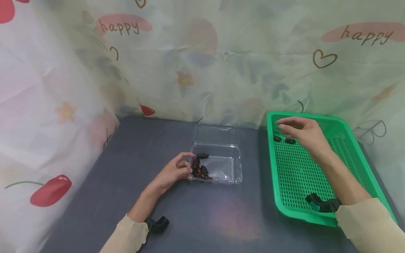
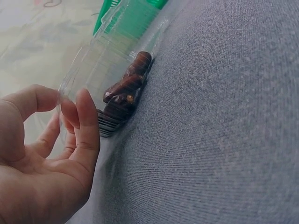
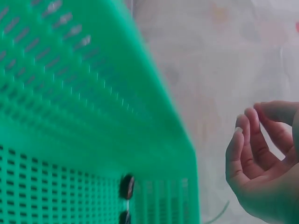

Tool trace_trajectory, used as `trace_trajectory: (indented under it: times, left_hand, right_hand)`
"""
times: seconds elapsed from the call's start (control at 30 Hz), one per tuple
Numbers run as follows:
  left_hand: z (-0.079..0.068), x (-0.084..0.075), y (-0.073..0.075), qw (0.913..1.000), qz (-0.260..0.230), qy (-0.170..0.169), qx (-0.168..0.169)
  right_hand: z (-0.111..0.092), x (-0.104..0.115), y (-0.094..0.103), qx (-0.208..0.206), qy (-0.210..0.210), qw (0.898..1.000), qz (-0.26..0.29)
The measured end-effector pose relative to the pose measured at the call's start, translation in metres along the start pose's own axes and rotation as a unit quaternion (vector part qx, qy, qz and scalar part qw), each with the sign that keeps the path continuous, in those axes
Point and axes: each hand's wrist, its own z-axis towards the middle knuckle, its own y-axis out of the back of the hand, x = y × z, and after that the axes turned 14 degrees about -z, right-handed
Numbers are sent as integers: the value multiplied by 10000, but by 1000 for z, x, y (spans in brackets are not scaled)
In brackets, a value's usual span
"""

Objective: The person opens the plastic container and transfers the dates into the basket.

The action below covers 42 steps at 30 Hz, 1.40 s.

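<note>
My left hand point(image 1: 172, 172) pinches the left rim of a clear plastic box point(image 1: 221, 181), thumb and finger at its wall in the left wrist view. Several dark brown dates point(image 1: 197, 168) lie along the box's left side, one date point(image 1: 203, 155) apart near the back. My right hand point(image 1: 302, 131) hovers over the far left part of a green plastic basket point(image 1: 275, 189). Its fingers are loosely curled, the thumb close to the fingertips, with nothing visible between them. Two dates point(image 1: 290, 141) sit on the basket floor below that hand.
Behind the box its clear hinged lid point(image 1: 216, 135) lies opened back. A grey cloth point(image 1: 126, 154) covers the table. Patterned curtains point(image 1: 221, 70) hang behind and at the left, close to the table edges. Black straps point(image 1: 158, 225) circle both wrists.
</note>
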Motion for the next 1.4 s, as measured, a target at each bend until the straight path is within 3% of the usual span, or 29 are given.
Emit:
trace_trajectory:
  times: [0.53,0.9,1.17,1.4]
  left_hand:
    - [-1,0,-3,9998,23,-108,-138]
    - [2,-3,-5,9998,121,-122,-140]
    - [2,-1,-3,9998,9,-120,-127]
    - [1,2,-2,9998,-65,-91,-153]
  right_hand:
    - [-22,49,-51,296,520,9943,879]
    - [-28,67,-84,512,805,9904,998]
    - [-36,71,-115,636,649,9886,1199]
    - [-37,70,-146,729,508,9903,1068]
